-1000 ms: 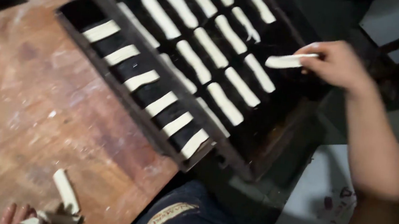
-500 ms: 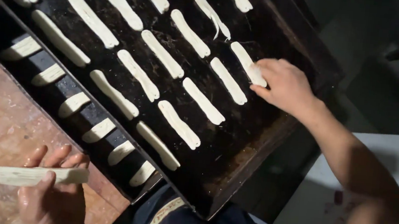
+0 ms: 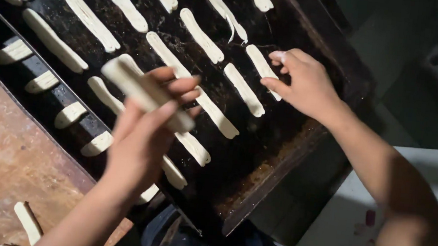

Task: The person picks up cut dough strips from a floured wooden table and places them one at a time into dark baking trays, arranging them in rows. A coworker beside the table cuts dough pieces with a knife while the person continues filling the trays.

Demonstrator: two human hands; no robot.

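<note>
A black baking tray (image 3: 280, 155) holds several pale dough strips in rows. My left hand (image 3: 146, 132) is raised over the tray's near half and grips a dough strip (image 3: 136, 89) between thumb and fingers. My right hand (image 3: 303, 83) rests near the tray's right side, fingertips touching the end of a laid dough strip (image 3: 262, 65), holding nothing.
A second dark tray (image 3: 45, 87) with short dough pieces lies under the first at the left. A worn wooden table (image 3: 0, 171) is at lower left with a loose dough piece (image 3: 27, 222) on it. Dark clothing (image 3: 191, 243) shows at the bottom.
My left hand rose from the wooden table carrying a dough strip over the tray. My right hand stayed by the strip it laid at the tray's right side.
</note>
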